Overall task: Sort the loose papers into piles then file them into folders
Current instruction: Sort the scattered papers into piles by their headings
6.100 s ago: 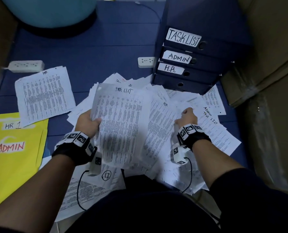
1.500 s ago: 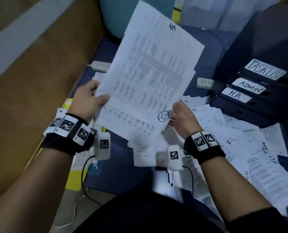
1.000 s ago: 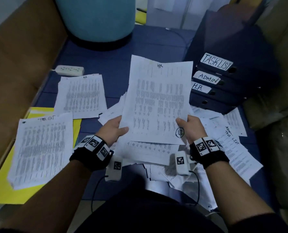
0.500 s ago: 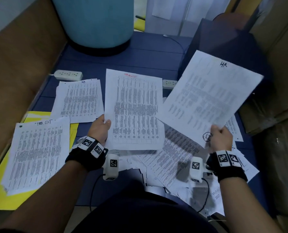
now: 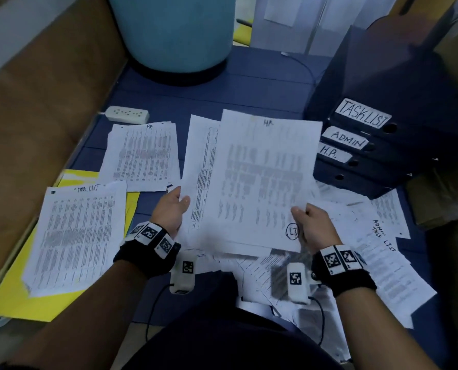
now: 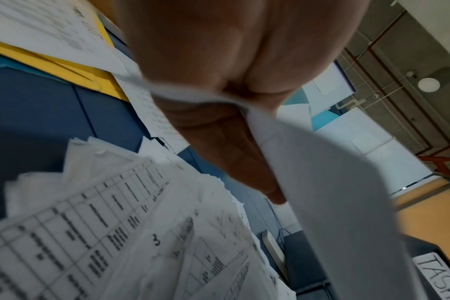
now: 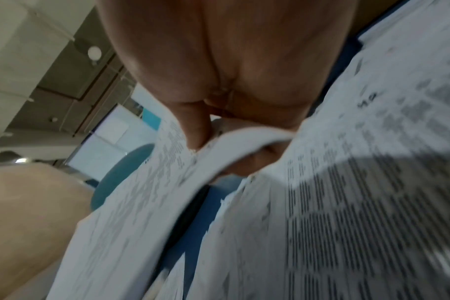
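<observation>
Right hand (image 5: 313, 225) pinches the HR sheet (image 5: 265, 177); left hand (image 5: 170, 209) grips a second sheet (image 5: 200, 180) beneath, left of the binders (image 5: 377, 145).

Pretty dim overall, bluish cast. Wrist views badly motion-blurred, print smeared, ceiling lamp (image 6: 428, 85) glowing. Head view bends at edges.

floor: dark blue panels (image 5: 249, 86) | left: brown cardboard wall (image 5: 35, 102) | far: teal round drum (image 5: 174, 30) | ceiling: grey, round lamp (image 6: 428, 85) | light: dim
</observation>
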Available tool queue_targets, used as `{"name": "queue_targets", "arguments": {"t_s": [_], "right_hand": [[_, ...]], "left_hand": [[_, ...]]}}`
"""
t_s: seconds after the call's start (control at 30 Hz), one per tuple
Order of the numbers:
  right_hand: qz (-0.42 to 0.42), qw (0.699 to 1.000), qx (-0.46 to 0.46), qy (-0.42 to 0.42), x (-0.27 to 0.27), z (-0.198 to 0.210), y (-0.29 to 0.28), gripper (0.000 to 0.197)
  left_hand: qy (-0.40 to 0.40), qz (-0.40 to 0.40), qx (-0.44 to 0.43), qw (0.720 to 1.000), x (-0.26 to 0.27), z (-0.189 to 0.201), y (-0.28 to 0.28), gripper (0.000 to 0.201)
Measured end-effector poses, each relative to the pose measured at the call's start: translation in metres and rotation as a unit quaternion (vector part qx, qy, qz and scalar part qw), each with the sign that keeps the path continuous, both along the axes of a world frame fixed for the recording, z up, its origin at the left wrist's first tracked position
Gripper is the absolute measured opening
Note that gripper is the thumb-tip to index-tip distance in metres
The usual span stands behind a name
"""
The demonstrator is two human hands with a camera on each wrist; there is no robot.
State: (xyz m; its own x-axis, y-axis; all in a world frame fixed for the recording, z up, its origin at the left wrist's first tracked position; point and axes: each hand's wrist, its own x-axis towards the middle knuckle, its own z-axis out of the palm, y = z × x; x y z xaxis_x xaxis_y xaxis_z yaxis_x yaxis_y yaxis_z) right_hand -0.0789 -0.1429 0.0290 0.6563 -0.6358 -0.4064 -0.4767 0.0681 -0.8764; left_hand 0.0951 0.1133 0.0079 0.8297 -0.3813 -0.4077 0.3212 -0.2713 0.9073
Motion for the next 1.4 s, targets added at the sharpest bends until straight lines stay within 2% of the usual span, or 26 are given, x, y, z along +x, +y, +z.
{"name": "queue_targets", "arguments": {"t_s": [0.13, 0.27, 0.37, 0.43, 0.6, 0.77, 0.9, 0.97, 1.03, 1.1, 1.17, 1.2, 1.27, 1.3, 1.33, 1.4], "right_hand": [[0.104, 0.994, 0.005, 0.042, 0.029, -0.021, 0.029, 0.017], [0.154, 0.986, -0.024, 0.056, 0.065, -0.030, 0.062, 0.016], [0.133, 0.988, -0.034, 0.075, 0.099, -0.038, 0.082, 0.024], [0.121, 0.989, -0.032, 0.074, 0.127, -0.043, 0.095, 0.024], [0.104, 0.990, -0.056, 0.078, 0.210, -0.048, 0.125, 0.027], [0.106, 0.984, -0.089, 0.110, 0.287, -0.051, 0.147, 0.015], [0.122, 0.979, -0.091, 0.139, 0.328, -0.063, 0.164, 0.023], [0.119, 0.976, -0.096, 0.153, 0.339, -0.072, 0.171, 0.024], [0.109, 0.974, -0.115, 0.161, 0.346, -0.078, 0.176, 0.025], [0.098, 0.970, -0.158, 0.156, 0.350, -0.081, 0.183, 0.034], [0.125, 0.952, -0.228, 0.161, 0.349, -0.087, 0.192, 0.058], [0.159, 0.928, -0.278, 0.189, 0.347, -0.092, 0.197, 0.065], [0.243, 0.862, -0.362, 0.257, 0.340, -0.102, 0.206, 0.057], [0.270, 0.840, -0.382, 0.274, 0.339, -0.105, 0.209, 0.050], [0.284, 0.831, -0.385, 0.284, 0.338, -0.104, 0.209, 0.046], [0.288, 0.839, -0.362, 0.286, 0.337, -0.096, 0.205, 0.047]], "left_hand": [[-0.032, 0.003, 0.020, 0.999, 0.000, 0.001, 0.025, 0.032], [-0.104, 0.013, 0.154, 0.983, 0.015, 0.007, 0.066, 0.036], [-0.091, 0.075, 0.214, 0.970, 0.033, -0.005, 0.109, 0.013], [-0.067, 0.126, 0.233, 0.962, 0.048, -0.018, 0.145, 0.020], [-0.039, 0.123, 0.355, 0.926, 0.085, -0.037, 0.224, 0.038], [-0.028, 0.158, 0.367, 0.916, 0.101, -0.052, 0.270, 0.032], [-0.019, 0.163, 0.412, 0.896, 0.100, -0.055, 0.288, 0.040], [-0.046, 0.146, 0.435, 0.888, 0.096, -0.057, 0.291, 0.058], [-0.102, 0.059, 0.485, 0.867, 0.089, -0.054, 0.282, 0.079], [-0.127, -0.036, 0.513, 0.848, 0.084, -0.054, 0.268, 0.089], [-0.116, -0.113, 0.502, 0.850, 0.083, -0.061, 0.259, 0.086], [-0.104, -0.141, 0.502, 0.847, 0.084, -0.066, 0.259, 0.083], [-0.088, -0.173, 0.513, 0.836, 0.086, -0.070, 0.262, 0.079], [-0.083, -0.175, 0.516, 0.834, 0.088, -0.070, 0.262, 0.077], [-0.077, -0.169, 0.516, 0.836, 0.089, -0.068, 0.262, 0.075], [-0.068, -0.147, 0.509, 0.845, 0.093, -0.060, 0.255, 0.069]]}}
